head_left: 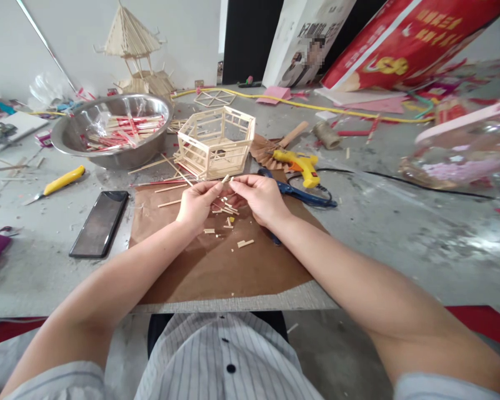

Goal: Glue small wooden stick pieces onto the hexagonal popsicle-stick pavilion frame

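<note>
Over the brown sheet (183, 272), my left hand (196, 204) pinches a short wooden stick piece (225, 179) between thumb and fingers. Close beside it, my right hand (260, 197) is closed with a small pale bit of wood (232, 179) at its fingertips. Several cut stick pieces (229, 208) lie on the sheet below my hands, and a small glued pair (245, 243) rests nearer to me. Just behind my hands stands a hexagonal wooden stick frame (216, 144) with an open top.
A steel bowl (108, 158) of sticks stands back left, near a yellow utility knife (62, 180) and a phone (100, 225). At right lie a yellow glue gun (302, 165) and blue-handled scissors (304, 194). A stick pavilion (133, 44) stands behind; a black cord (383, 176) crosses the right.
</note>
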The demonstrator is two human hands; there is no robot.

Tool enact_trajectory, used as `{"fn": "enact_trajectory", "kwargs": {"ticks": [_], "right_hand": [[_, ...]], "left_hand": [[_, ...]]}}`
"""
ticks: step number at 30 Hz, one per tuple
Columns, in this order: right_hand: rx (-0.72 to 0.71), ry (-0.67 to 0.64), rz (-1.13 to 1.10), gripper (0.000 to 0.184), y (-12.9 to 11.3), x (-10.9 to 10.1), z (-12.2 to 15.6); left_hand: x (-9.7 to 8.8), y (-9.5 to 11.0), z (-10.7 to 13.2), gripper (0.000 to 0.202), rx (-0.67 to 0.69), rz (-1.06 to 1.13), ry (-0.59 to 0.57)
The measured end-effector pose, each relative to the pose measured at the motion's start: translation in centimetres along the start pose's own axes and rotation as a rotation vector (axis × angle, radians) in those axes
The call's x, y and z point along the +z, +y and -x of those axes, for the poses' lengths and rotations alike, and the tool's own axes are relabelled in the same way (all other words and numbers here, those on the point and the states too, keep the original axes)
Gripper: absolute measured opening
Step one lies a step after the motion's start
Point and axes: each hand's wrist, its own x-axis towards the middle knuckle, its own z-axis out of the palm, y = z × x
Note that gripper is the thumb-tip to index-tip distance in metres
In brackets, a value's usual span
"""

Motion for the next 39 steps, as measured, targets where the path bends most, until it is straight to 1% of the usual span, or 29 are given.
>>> {"fn": "enact_trajectory", "kwargs": {"ticks": [4,7,18,32,35,39], "right_hand": [[0.085,0.022,-0.093,0.024,-0.42,0.13,0.04],[0.111,0.024,-0.113,0.024,-0.64,0.15,0.13],[0.082,0.004,-0.104,0.030,-0.48,-0.04,0.16],[0.040,-0.017,-0.046,0.031,-0.30,-0.23,-0.02],[0.038,-0.027,-0.041,0.033,-0.23,-0.31,-0.11],[0.043,-0.063,-0.056,0.035,-0.15,-0.46,-0.20]], "left_hand": [[0.09,0.01,0.05,0.028,0.022,-0.010,-0.014],[0.17,0.07,0.12,0.027,0.036,-0.036,-0.021],[0.17,-0.02,0.16,0.023,0.053,-0.106,-0.015],[0.03,0.03,0.15,0.022,0.066,-0.136,-0.029],[-0.04,0.06,0.12,0.023,0.045,-0.116,-0.042],[-0.21,0.19,0.01,0.025,-0.026,-0.040,-0.071]]}}
